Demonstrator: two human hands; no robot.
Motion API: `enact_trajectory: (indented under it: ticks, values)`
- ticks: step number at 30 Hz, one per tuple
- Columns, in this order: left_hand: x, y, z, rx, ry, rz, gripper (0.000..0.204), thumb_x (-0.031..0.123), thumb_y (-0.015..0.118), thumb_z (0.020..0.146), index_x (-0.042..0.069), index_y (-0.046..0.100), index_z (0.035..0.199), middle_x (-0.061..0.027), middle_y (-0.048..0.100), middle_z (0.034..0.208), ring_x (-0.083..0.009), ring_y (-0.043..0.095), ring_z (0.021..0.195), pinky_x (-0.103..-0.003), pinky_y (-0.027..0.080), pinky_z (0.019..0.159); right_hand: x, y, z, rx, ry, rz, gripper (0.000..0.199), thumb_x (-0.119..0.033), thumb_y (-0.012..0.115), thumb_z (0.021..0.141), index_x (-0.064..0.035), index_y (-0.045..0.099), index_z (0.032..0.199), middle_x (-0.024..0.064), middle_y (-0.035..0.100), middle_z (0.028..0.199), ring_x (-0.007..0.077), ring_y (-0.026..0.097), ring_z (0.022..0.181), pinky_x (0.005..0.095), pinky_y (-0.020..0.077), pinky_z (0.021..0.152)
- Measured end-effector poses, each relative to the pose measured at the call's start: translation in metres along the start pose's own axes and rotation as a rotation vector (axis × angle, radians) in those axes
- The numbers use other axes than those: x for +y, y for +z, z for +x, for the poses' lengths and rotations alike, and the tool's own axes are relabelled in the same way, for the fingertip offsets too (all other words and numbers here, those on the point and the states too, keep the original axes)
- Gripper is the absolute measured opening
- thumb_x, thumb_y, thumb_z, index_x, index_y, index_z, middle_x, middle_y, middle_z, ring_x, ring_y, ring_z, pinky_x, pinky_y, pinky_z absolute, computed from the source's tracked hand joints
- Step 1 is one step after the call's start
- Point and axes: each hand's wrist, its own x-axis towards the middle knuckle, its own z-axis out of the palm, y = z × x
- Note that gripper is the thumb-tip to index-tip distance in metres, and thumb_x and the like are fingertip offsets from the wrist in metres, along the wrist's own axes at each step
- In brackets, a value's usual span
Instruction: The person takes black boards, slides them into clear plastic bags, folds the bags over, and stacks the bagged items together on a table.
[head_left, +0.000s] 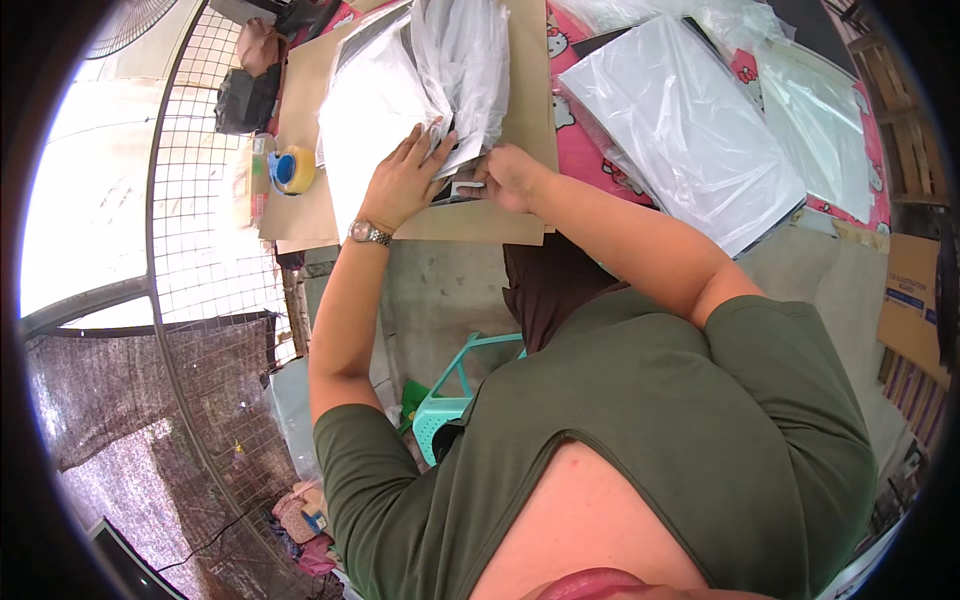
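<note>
My left hand (408, 178), with a metal wristwatch, lies with fingers stretched over a stack of white sheets (375, 110). Clear crinkled plastic (465, 75) covers the right part of this stack. At the stack's near right corner my right hand (512, 178) is closed, its fingertips pinched by a small black and silvery-grey piece. What they grip is partly hidden. Under the stack lies a brown cardboard sheet (490, 225) reaching the table's near edge.
A yellow tape roll (294, 170) stands left of the stack. Plastic-wrapped white boards (690, 120) lie on the pink patterned tablecloth (575, 150) at right. A wire grid (185, 190) borders the left. Below the table are a turquoise stool (440, 415) and, far right, a cardboard box (912, 300).
</note>
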Motion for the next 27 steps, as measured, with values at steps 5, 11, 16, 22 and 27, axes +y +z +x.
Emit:
enact_trajectory:
  ticks: [5,11,16,22,27]
  values:
    - [0.003,-0.001,0.002,0.013,0.001,0.001,0.066,0.031,0.065,0.075,0.021,0.039,0.134,-0.0117,0.046,0.129,-0.0326,0.045,0.119,-0.039,0.046,0.091,-0.014,-0.007,-0.005,-0.031,-0.020,0.036,0.023,-0.004,0.037,0.081,-0.0045,0.054,0.096,0.0106,0.060,0.092,0.0264,0.059,0.087,0.0445,0.0437,0.084]
    - [0.002,0.000,0.001,0.061,-0.029,0.008,0.072,0.038,0.067,0.072,0.023,0.038,0.135,-0.0125,0.047,0.126,-0.0334,0.045,0.119,-0.040,0.044,0.094,-0.025,-0.006,-0.012,-0.145,0.018,0.190,0.030,-0.024,0.039,0.080,-0.0037,0.057,0.094,0.0146,0.063,0.089,0.0296,0.060,0.086,0.0450,0.0425,0.087]
    - [-0.001,0.001,0.001,0.008,-0.024,-0.011,0.074,0.043,0.067,0.070,0.023,0.037,0.136,-0.0133,0.045,0.128,-0.0351,0.043,0.120,-0.041,0.042,0.095,-0.026,-0.003,-0.013,-0.132,0.000,0.178,0.039,-0.033,0.041,0.081,-0.0022,0.056,0.099,0.0159,0.062,0.092,0.0301,0.060,0.088,0.0457,0.0422,0.087]
    - [0.002,0.000,0.001,0.003,-0.031,-0.069,0.087,0.050,0.071,0.062,0.022,0.037,0.136,-0.0148,0.041,0.132,-0.0375,0.038,0.123,-0.042,0.041,0.096,-0.025,0.001,-0.016,-0.055,0.004,0.200,0.051,-0.043,0.042,0.084,-0.0006,0.052,0.110,0.0182,0.058,0.101,0.0304,0.056,0.094,0.0468,0.0416,0.089]
    - [0.011,-0.007,0.005,-0.058,-0.013,-0.058,0.088,0.033,0.076,0.059,0.020,0.036,0.137,-0.0133,0.039,0.135,-0.0377,0.039,0.123,-0.042,0.041,0.097,-0.026,-0.001,-0.018,-0.034,-0.032,0.159,0.051,-0.045,0.045,0.085,-0.0017,0.051,0.112,0.0172,0.057,0.101,0.0305,0.055,0.096,0.0472,0.0412,0.089]
